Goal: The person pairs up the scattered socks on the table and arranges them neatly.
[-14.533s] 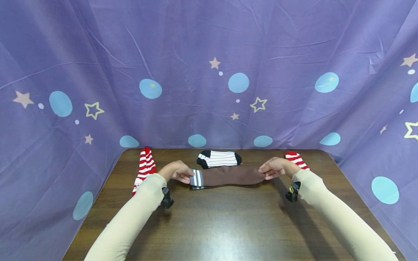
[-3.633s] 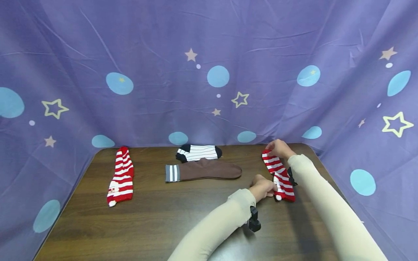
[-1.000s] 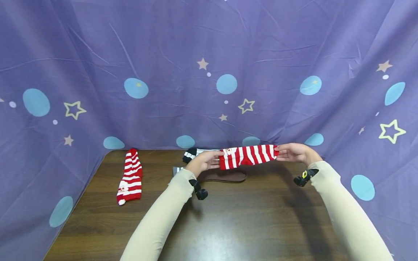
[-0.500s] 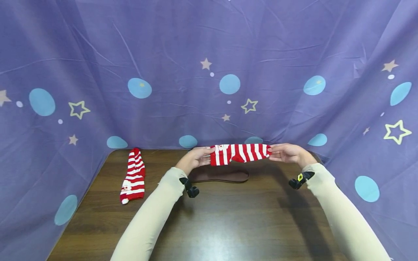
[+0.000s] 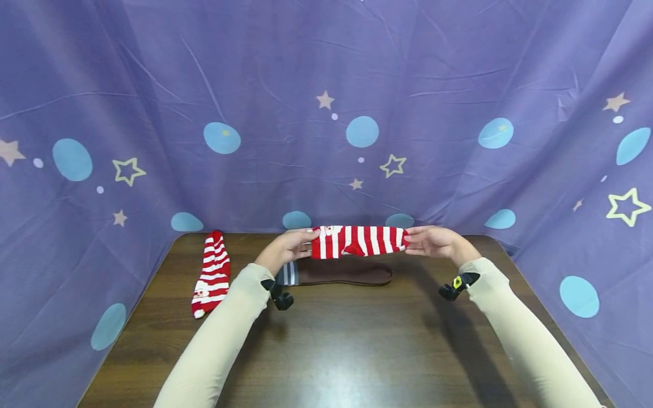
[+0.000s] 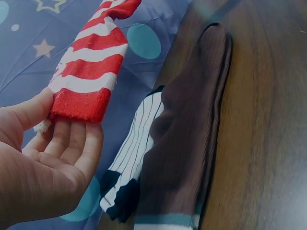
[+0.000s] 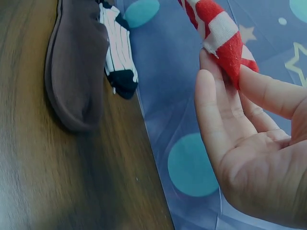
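A red and white striped sock (image 5: 359, 241) is stretched sideways in the air between both hands, above the table's far side. My left hand (image 5: 287, 249) pinches its cuff end, thumb on one face and fingers behind, as the left wrist view shows. The toe end is pinched by my right hand (image 5: 433, 242). Below it lies a brown sock pair (image 5: 347, 273) with a grey and white cuff, partly covered in the head view. White black-striped socks (image 6: 132, 148) lie beside the brown ones; the held sock and left hand hide them in the head view.
Another red and white striped sock (image 5: 212, 272) lies at the table's left side, its cuff towards the near edge. The brown wooden table (image 5: 357, 340) ends at a purple curtain (image 5: 285, 113) hanging behind it and along both sides.
Over the last second both hands have carried the striped sock to the left. Earlier, that sock lay on the table's right side, and before that both hands were at the brown socks.
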The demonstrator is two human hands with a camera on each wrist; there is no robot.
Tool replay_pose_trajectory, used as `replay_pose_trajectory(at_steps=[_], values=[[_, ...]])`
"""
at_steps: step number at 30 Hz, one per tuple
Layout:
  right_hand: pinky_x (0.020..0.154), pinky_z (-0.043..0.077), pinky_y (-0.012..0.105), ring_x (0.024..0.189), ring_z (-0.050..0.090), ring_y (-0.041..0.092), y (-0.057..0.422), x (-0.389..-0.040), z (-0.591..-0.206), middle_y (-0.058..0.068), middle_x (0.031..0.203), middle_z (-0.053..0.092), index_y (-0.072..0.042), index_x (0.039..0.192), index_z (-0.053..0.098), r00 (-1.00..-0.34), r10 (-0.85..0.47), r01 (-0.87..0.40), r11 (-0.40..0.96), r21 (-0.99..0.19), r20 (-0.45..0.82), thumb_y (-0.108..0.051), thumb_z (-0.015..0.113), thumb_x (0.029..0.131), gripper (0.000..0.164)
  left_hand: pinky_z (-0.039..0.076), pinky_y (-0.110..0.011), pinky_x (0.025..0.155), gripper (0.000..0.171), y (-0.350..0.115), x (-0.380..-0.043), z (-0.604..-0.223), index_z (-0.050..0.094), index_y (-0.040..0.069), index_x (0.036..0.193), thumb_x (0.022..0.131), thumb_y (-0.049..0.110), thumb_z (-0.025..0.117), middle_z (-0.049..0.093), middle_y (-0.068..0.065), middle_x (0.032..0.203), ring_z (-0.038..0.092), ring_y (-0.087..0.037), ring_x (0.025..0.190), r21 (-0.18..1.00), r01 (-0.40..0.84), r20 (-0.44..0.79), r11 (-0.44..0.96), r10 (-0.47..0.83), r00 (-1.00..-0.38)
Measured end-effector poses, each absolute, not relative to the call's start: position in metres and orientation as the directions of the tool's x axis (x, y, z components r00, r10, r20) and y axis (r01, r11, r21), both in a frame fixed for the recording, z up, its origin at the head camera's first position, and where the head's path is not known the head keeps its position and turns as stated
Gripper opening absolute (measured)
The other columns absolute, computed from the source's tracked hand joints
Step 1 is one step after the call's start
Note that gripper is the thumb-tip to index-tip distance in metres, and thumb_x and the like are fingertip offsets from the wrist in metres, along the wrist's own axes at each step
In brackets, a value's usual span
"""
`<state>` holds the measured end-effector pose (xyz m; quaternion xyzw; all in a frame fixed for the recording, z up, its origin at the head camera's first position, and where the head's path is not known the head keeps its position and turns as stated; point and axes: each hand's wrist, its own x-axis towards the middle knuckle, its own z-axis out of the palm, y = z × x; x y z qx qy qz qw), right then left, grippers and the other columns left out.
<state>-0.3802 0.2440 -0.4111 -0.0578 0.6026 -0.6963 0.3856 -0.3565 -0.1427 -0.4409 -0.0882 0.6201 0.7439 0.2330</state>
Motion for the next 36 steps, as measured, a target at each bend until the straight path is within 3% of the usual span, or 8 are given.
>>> replay_pose_trajectory(at_steps=[8,14,24,30,36], values=[[0.093,0.059,0.030,0.092,0.071,0.013,0.231,-0.379,-0.421,0.001,0.099,0.072,-0.014,0.105,0.064,-0.685,-0.623,0.478,0.006,-0.879,-0.377,-0.003,0.036,0.109,0.030,0.053,-0.025,0.073,0.003,-0.159,-0.350,-0.442,0.057,0.014,0.105,0.105,0.013,0.054,0.066,0.007,0.080,0.063,-0.010,0.079,0.886,-0.450,-0.412,-0.111,0.258,-0.874],[0.095,0.059,0.031,0.093,0.071,0.015,0.223,-0.376,-0.428,0.001,0.099,0.072,-0.013,0.104,0.062,-0.685,-0.616,0.493,0.003,-0.870,-0.390,-0.005,0.035,0.110,0.028,0.055,-0.024,0.071,0.016,-0.168,-0.344,-0.444,0.060,0.016,0.094,0.106,0.012,0.052,0.068,0.007,0.079,0.065,-0.009,0.077,0.889,-0.447,-0.402,-0.099,0.299,-0.865],[0.090,0.061,0.029,0.092,0.071,0.016,0.206,-0.372,-0.436,0.003,0.098,0.073,-0.009,0.102,0.063,-0.660,-0.619,0.535,0.009,-0.845,-0.425,-0.006,0.034,0.108,0.029,0.057,-0.024,0.072,0.012,-0.183,-0.337,-0.451,0.060,0.014,0.099,0.107,0.011,0.050,0.069,0.005,0.081,0.066,-0.010,0.078,0.898,-0.435,-0.392,-0.070,0.328,-0.860],[0.089,0.061,0.029,0.088,0.070,0.015,0.198,-0.370,-0.439,0.002,0.094,0.070,-0.011,0.096,0.064,-0.668,-0.610,0.510,0.040,-0.859,-0.426,-0.003,0.039,0.107,0.029,0.058,-0.024,0.073,0.009,-0.191,-0.334,-0.456,0.059,0.010,0.107,0.107,0.010,0.050,0.070,0.004,0.083,0.067,-0.011,0.080,0.894,-0.442,-0.398,-0.073,0.323,-0.858],[0.087,0.061,0.028,0.087,0.071,0.014,0.192,-0.370,-0.444,0.000,0.093,0.069,-0.013,0.096,0.062,-0.668,-0.620,0.480,0.064,-0.875,-0.412,-0.001,0.040,0.106,0.027,0.056,-0.024,0.074,0.009,-0.197,-0.328,-0.457,0.060,0.013,0.104,0.105,0.009,0.052,0.070,0.006,0.083,0.067,-0.010,0.080,0.897,-0.439,-0.403,-0.053,0.313,-0.860]])
